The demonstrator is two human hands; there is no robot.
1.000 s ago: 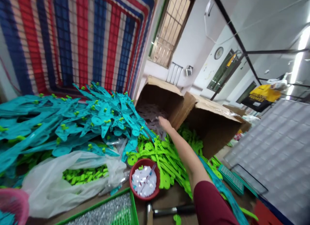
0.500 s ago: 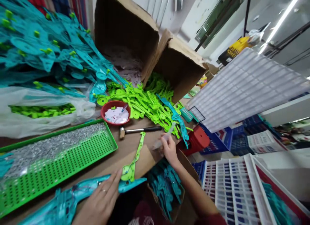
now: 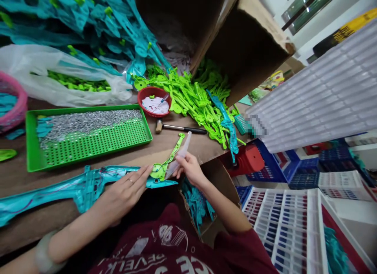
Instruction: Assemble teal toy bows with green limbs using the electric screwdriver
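Note:
A long turquoise plastic shell (image 3: 66,184) with thin wires inside lies along the table's front edge. My left hand (image 3: 126,193) rests flat across its right part, fingers stretched out. Just past those fingertips a lime-green plastic piece (image 3: 159,171), with a round base and a narrow arm, sits on the shell's end. My right hand (image 3: 190,170) pinches a translucent whitish plastic strip (image 3: 185,145). The strip stands slanted beside the green piece, its lower end close to the round base; whether they touch I cannot tell.
Behind lie a hammer (image 3: 182,128), a red bowl (image 3: 154,102) and a heap of lime-green parts (image 3: 194,105). On the left, a green perforated tray (image 3: 97,148) holds screws. A cardboard box (image 3: 224,179) of turquoise parts stands below the table edge, near white crates (image 3: 282,227).
My right hand has brought the translucent strip left and toward me, up to the green piece. My left hand stays on the shell. The camera view has shifted.

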